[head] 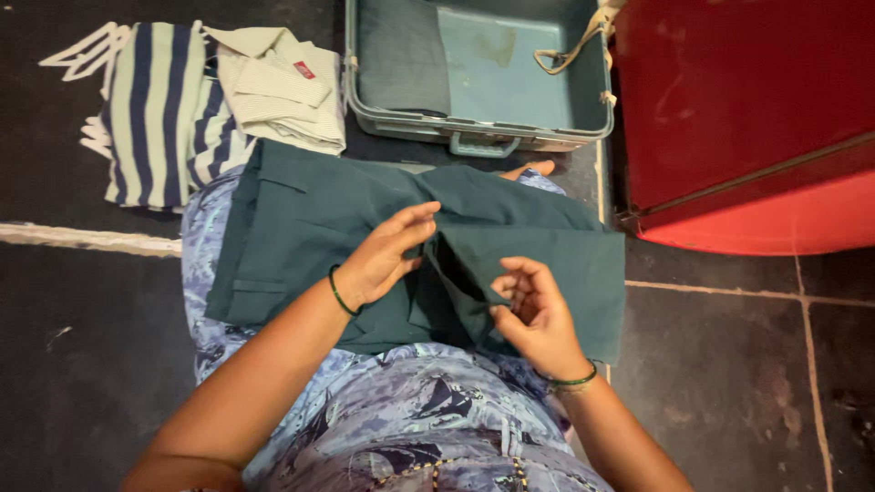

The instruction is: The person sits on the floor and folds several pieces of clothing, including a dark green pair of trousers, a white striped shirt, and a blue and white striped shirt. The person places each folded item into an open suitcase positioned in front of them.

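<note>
- the left hand (pixel 383 260) lies with fingers loosely spread on a fold of the dark green trousers (pixel 301 228), pressing rather than gripping; the right hand (pixel 533 314) is pinched shut on a cloth edge near the middle.
- the trousers lie across the person's lap, long axis running left to right, directly under both hands; the left hand is nearer the central fold.
- behind them on the floor: an open grey-blue suitcase (pixel 583 118) with a dark folded cloth (pixel 401 55) inside, and a red box (pixel 729 109) to its right.
- a striped folded garment (pixel 155 109) and a cream shirt (pixel 283 87) lie to the left.
- the trousers' lower edge is hidden by the hands; the right fingertips are curled out of sight.
</note>
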